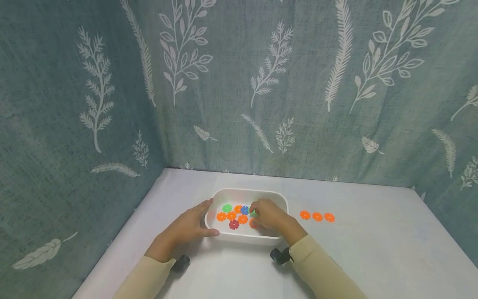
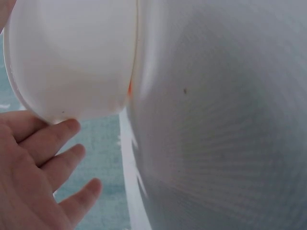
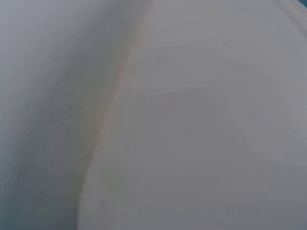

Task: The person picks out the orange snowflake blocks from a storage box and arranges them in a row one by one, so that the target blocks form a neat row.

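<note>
White tub (image 1: 242, 195); bench (image 1: 381, 249) extends right past three orange discs (image 1: 317, 216).
Left hand (image 1: 190, 222), fingers spread, touches the tub; right hand (image 1: 271, 214) is among coloured discs (image 1: 234, 224) inside, grasp unclear.

Blue-green fabric (image 1: 317, 137) printed with pale sprigs (image 1: 98, 83) and leaves (image 1: 39, 254) fills the top of the head view and its left side. A white tabletop (image 1: 373, 249) spreads across the lower centre and right.
</note>
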`<state>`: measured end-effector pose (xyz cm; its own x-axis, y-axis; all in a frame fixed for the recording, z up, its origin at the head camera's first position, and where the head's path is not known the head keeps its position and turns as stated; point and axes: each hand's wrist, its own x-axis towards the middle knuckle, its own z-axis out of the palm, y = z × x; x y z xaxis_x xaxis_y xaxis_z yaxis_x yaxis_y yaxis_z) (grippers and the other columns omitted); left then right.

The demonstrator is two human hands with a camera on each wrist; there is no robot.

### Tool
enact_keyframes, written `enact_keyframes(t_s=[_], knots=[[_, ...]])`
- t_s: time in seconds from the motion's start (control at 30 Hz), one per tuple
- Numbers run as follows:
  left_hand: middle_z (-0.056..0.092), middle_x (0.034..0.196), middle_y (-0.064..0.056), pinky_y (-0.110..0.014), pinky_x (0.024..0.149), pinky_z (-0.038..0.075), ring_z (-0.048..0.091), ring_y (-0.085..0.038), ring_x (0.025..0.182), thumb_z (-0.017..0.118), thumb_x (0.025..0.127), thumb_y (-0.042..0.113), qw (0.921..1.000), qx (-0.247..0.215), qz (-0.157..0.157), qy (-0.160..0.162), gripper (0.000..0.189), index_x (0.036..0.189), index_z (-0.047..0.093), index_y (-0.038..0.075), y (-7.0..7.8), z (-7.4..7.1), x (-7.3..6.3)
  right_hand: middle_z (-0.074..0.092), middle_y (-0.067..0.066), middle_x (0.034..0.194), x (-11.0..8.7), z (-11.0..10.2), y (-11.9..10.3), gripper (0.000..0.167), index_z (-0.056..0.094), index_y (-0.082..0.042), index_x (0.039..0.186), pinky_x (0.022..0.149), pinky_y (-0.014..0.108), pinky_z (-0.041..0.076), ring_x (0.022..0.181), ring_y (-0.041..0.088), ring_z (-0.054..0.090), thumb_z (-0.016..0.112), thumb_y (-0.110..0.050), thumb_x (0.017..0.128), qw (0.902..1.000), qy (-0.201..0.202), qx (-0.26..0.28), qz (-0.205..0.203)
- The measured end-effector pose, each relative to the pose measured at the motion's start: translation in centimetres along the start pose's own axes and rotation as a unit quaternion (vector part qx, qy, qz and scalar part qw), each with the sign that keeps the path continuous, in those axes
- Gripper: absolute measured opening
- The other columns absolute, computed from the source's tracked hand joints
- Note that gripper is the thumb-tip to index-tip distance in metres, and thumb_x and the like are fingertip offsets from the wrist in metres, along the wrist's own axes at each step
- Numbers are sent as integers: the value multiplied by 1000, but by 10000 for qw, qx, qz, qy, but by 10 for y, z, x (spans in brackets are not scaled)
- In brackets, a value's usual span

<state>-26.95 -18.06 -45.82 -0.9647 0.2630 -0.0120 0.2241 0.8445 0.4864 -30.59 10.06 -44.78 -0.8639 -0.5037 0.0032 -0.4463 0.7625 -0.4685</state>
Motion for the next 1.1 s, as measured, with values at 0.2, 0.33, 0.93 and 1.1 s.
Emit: enact_keyframes(t_s=[0.2,0.33,0.93,1.1], knots=[[33,156,-3,-59,107,30,30,-29,142,72,60,77,10000,15,21,29,118,154,29,20,-2,1,-3,60,-4,81,-1,5,-2,29,72,-14,99,79,33,52,78,17,54,85,-11,74,9961,-345,199,784],[32,156,-3,-61,106,30,30,-29,142,71,59,78,10000,-15,6,57,120,155,28,21,-1,0,-3,62,-4,85,-3,4,-4,27,72,-16,98,83,37,53,82,18,56,84,-10,75,9927,-487,197,1088],[32,156,-4,-60,106,31,30,-30,142,73,59,77,10000,29,-46,19,119,155,28,22,3,0,-2,59,-4,84,-5,-2,-6,29,66,-15,101,81,39,50,79,18,54,81,-22,77,9954,-237,160,910],[33,156,-4,-61,106,30,31,-31,141,74,60,75,9999,49,-80,37,118,155,29,23,3,-1,-3,59,-3,85,-4,-3,-4,32,65,-14,106,77,37,49,78,17,54,78,-23,78,9979,-9,176,629]])
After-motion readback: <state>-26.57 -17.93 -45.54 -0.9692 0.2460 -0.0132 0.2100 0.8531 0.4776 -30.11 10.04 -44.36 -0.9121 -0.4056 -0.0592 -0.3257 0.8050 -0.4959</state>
